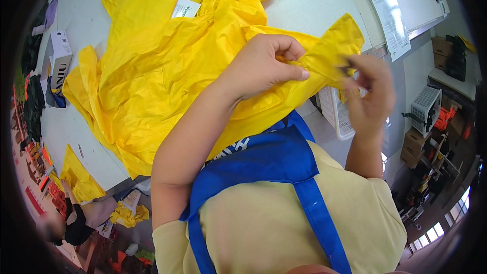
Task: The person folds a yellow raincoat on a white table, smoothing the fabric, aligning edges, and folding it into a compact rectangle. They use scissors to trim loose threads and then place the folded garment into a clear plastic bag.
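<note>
Far left, on the white table: a small cardboard box, standing near the edge. Spread across the middle of that table: a crumpled yellow garment, paper tag on top, one corner lifted off the near edge. Left hand curled, thumb and fingers pinching a fold of that corner. Right hand, blurred, fingertips closed on the yellow tip just beside. Farther right: white sheets of paper, a white basket below.
</note>
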The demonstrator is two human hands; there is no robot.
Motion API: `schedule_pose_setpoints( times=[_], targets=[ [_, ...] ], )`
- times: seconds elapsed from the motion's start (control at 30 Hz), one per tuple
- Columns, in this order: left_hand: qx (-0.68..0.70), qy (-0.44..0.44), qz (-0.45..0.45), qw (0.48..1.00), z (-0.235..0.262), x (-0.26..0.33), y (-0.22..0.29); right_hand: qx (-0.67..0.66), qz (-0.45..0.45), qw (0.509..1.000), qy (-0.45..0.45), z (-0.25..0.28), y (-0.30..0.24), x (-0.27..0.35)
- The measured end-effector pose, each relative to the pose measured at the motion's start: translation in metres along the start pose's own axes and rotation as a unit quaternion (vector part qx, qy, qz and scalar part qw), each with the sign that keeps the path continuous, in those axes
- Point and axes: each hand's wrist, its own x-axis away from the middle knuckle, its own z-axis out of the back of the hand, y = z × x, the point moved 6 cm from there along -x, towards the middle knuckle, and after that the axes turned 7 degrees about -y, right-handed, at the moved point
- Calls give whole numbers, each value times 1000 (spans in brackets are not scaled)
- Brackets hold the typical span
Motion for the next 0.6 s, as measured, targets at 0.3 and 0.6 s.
schedule_pose_setpoints(
  times=[0.3,0.6],
  targets=[
    [-33,-2,18,999,-5,4,9,59,39,996,-47,-23,-6,-3],
    [-190,11,-15,982,-7,-1,10,-53,-145,988,27,-6,33,1]
  ],
)
